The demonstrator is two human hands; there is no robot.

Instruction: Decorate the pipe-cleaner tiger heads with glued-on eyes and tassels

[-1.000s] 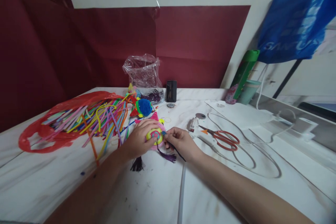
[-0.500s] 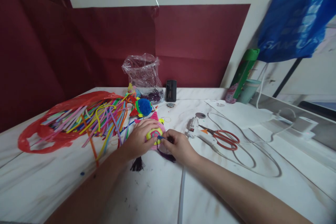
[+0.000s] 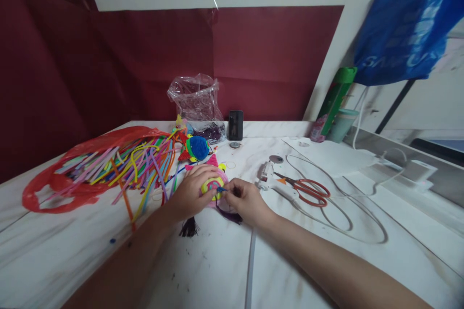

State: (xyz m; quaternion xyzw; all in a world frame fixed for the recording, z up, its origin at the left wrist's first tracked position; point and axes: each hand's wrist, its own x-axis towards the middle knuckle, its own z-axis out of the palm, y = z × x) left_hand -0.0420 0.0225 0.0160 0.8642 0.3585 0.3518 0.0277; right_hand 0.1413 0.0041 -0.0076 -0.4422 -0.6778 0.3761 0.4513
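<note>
On the marble-patterned table lies a round pink and yellow craft piece (image 3: 210, 184) with a coiled centre. My left hand (image 3: 194, 189) is wrapped over its left side, the thumb near the centre. A small blue piece (image 3: 220, 189) is pinched between the thumb and forefinger of my right hand (image 3: 244, 199), at the right of the coil. A dark tassel (image 3: 189, 227) hangs out below my left hand, and dark purple threads (image 3: 231, 215) lie under my right hand. Just behind sits a blue ball-shaped craft piece (image 3: 198, 147) with red and green parts.
Coloured pipe cleaners (image 3: 134, 164) spill from a red plastic bag (image 3: 36, 195) at the left. Orange-handled scissors (image 3: 313, 192) rest by a white glue gun (image 3: 270, 178) with its cable at the right. A phone (image 3: 235, 125) and a clear bag (image 3: 197, 99) stand behind.
</note>
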